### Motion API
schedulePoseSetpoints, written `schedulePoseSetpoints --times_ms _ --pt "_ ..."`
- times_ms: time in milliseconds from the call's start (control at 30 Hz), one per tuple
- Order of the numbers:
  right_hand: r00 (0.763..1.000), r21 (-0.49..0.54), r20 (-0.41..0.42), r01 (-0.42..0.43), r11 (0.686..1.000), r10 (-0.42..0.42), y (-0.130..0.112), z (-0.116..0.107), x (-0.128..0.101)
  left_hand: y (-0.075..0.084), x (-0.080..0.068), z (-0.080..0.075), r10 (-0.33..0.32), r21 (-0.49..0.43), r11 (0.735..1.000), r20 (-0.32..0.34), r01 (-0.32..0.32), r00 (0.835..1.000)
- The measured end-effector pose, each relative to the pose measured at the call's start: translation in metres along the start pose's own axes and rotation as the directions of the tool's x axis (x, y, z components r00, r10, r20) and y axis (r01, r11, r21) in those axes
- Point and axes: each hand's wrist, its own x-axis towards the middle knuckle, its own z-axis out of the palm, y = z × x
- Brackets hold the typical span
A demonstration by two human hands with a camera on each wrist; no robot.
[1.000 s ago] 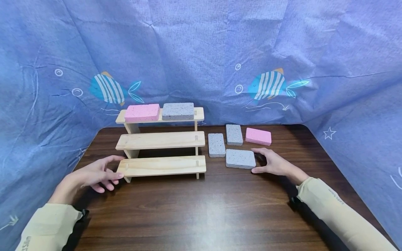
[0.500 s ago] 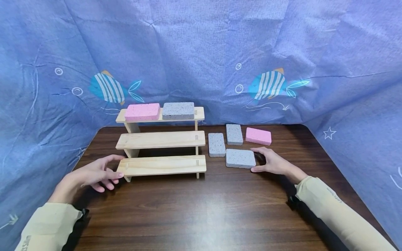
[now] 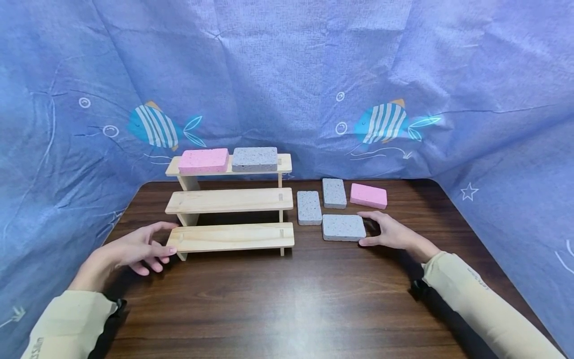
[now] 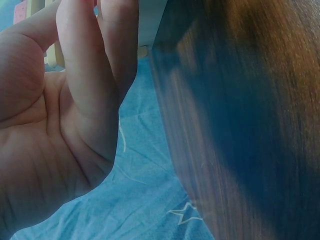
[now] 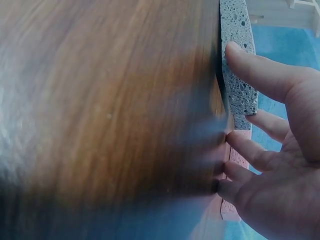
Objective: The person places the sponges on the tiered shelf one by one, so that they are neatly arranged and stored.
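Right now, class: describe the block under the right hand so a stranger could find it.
Right of the wooden stepped shelf, four blocks lie on the dark table. It is the grey speckled block nearest the front edge, lying crosswise, with the right hand touching its end.

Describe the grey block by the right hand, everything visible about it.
The grey block is a flat, speckled rectangle with rounded corners and a porous, pumice-like look. It lies flat on the dark wooden table, right of the wooden stepped shelf and in front of two more grey blocks and a pink one. The right hand touches its right end with thumb and fingertips.
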Motion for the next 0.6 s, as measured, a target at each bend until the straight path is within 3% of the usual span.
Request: schedulePoseSetpoints --times_ms 233,500,600 --pt "0.999 0.044 0.019 -0.030 0.999 0.030 -0.004 -0.004 0.000 0.000 -0.001 0.000 -0.005 0.003 1.000 -0.002 0.005 1.000" --pt "0.998 0.224 0.063 -0.038 0.974 0.025 -0.010 -0.012 -0.002 0.000 0.000 0.000 -0.007 0.007 1.000 -0.003 0.007 1.000" --pt "0.997 0.240 0.077 -0.041 0.970 0.023 -0.013 -0.015 -0.003 0.000 -0.001 0.000 -0.008 0.008 1.000 -0.001 0.008 1.000"
